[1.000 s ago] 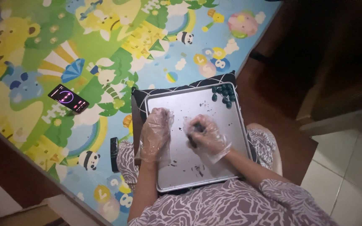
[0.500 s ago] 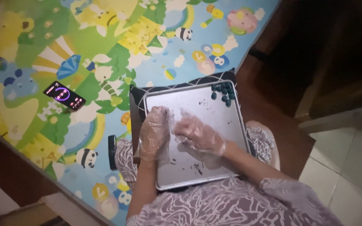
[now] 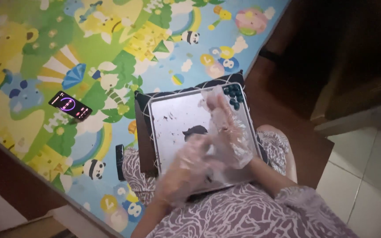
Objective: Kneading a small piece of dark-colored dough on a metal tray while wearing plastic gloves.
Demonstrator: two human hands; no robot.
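Note:
Both my hands wear clear plastic gloves and hover over a silver metal tray resting on a dark cushion on my lap. My right hand lies flat with fingers stretched toward the tray's far edge. My left hand is blurred and pressed against the right one near the tray's near side; anything between the palms is hidden. A dark lump lies on the tray just left of my hands. Several small dark balls sit in the tray's far right corner.
A colourful cartoon play mat covers the floor to the left. A phone with a lit screen lies on it. A small black object sits beside my knee. Dark wooden floor and pale tiles are on the right.
Both hands lifted off the tray and came together, palm against palm, nearer the right side. The dark lump my right hand was pinching now lies exposed on the tray.

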